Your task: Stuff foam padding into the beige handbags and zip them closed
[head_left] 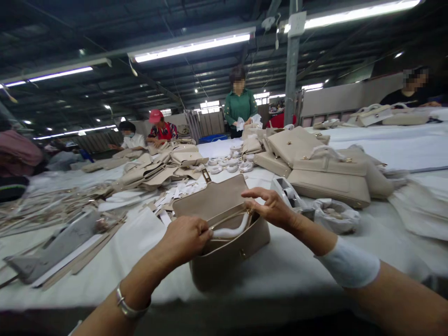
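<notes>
A beige handbag [227, 266] stands upright on the white-covered table in front of me. Its flap [210, 200] is folded back, with a gold clasp at the tip. Across the bag's mouth runs a handle [231, 231] wrapped in white. At the left end of the opening, my left hand [187, 239] is closed on the bag's edge, its fingertips partly hidden. My right hand [271, 207] pinches the bag's right top edge near a gold ring, with its fingers curved over it.
Finished-looking handbags [325, 172] are piled at right, beside a plastic-lined bowl [336, 215] and a tape dispenser [287, 191]. At left lie a grey dispenser [52, 247], straps [87, 193] and flat bags [150, 170]. White-wrapped rings [231, 163] lie farther back; several people work around the table.
</notes>
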Action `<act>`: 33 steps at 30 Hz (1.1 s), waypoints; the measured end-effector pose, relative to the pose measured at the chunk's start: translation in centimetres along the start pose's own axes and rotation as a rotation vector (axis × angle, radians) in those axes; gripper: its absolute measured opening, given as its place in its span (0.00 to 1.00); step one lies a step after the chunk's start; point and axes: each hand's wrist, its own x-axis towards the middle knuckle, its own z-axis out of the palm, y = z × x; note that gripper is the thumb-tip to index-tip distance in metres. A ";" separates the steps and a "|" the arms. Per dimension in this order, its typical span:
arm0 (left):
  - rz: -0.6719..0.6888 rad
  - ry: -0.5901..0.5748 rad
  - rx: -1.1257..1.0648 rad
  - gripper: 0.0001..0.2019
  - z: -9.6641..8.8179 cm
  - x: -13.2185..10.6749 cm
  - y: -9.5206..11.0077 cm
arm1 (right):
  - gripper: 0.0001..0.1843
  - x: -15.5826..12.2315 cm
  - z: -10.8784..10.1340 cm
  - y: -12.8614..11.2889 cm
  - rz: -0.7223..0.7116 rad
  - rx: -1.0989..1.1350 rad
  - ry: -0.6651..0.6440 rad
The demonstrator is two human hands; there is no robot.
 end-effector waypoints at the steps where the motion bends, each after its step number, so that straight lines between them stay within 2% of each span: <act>1: -0.023 -0.018 0.031 0.16 -0.1 0.4 0.1 | 0.12 -0.7 0.0 0.9 -0.027 -0.004 0.018; 3: -0.023 -0.019 0.136 0.16 -0.4 1.1 0.5 | 0.12 -2.1 0.4 2.4 -0.094 0.034 0.036; 7: 0.146 0.036 0.246 0.10 -1.2 1.8 2.1 | 0.12 -3.9 1.3 3.5 -0.191 0.119 0.091; 10: 0.212 0.026 0.054 0.14 -1.6 2.2 4.2 | 0.13 -4.3 1.4 3.6 -0.169 0.155 0.147; 12: 0.202 -0.011 -0.103 0.11 -1.5 2.6 5.6 | 0.14 -4.4 1.2 3.7 -0.160 0.167 0.160; 16: 0.170 -0.052 -0.234 0.14 -0.6 4.2 7.3 | 0.17 -4.3 0.5 3.9 -0.146 0.130 0.111; 19: 0.188 -0.059 -0.272 0.17 0.2 5.5 7.2 | 0.19 -3.5 -0.3 3.8 -0.039 0.005 -0.008; 22: 0.251 -0.076 -0.220 0.16 0.6 6.4 6.8 | 0.22 -1.8 -1.6 3.3 0.040 -0.126 -0.207; 26: 0.270 -0.107 -0.087 0.10 0.7 7.3 6.8 | 0.26 1.0 -3.9 2.4 0.022 -0.186 -0.585; 29: 0.322 -0.086 -0.079 0.09 1.1 7.9 6.7 | 0.27 2.6 -5.0 1.5 -0.023 -0.159 -0.830; 31: 0.365 -0.017 -0.074 0.09 1.5 8.1 6.5 | 0.27 3.1 -5.0 0.9 -0.045 -0.212 -0.899; 33: 0.416 0.072 -0.055 0.10 1.9 8.2 6.2 | 0.25 3.1 -4.7 0.4 -0.043 -0.322 -0.895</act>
